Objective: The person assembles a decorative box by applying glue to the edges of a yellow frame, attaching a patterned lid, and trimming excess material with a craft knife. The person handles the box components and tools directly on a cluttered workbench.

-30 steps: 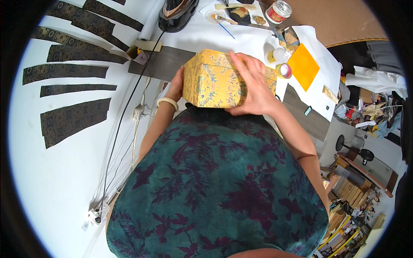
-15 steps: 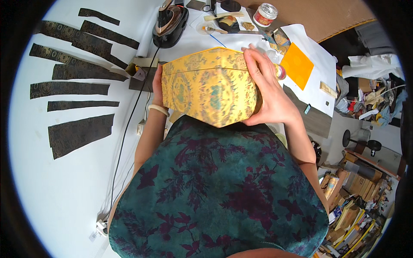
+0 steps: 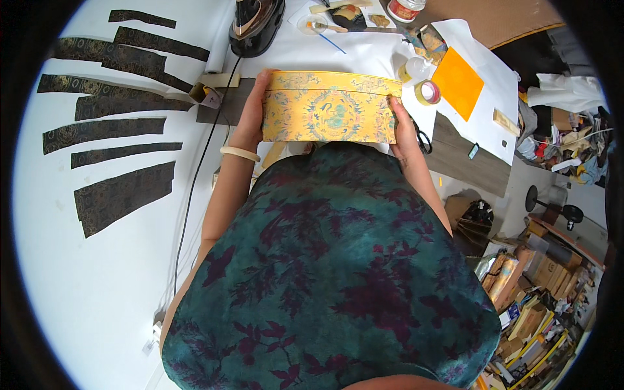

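I hold a box (image 3: 331, 116) covered in yellow brocade, with blue and red motifs, level in front of my body. A seam below its top edge looks like the lid line. My left hand (image 3: 252, 118), with a cream bangle on its wrist, grips the box's left end. My right hand (image 3: 405, 130) is closed on the right end, its thumb along the near side corner. The fingers behind the box are mostly hidden. Just beyond my right hand lie a roll of tape (image 3: 428, 92) and the black handle loops of scissors (image 3: 424, 142).
A black iron (image 3: 257, 29) stands at the far left of the table, its cord (image 3: 207, 156) running toward me. Dark patterned fabric strips (image 3: 123, 195) lie on the white surface at left. An orange sheet (image 3: 459, 83), a lidded jar (image 3: 406, 9) and a brush (image 3: 330, 27) lie beyond.
The box has turned from showing a corner to showing one long side squarely. My right hand has shifted from the upper right corner down to the right end, uncovering the tape roll.
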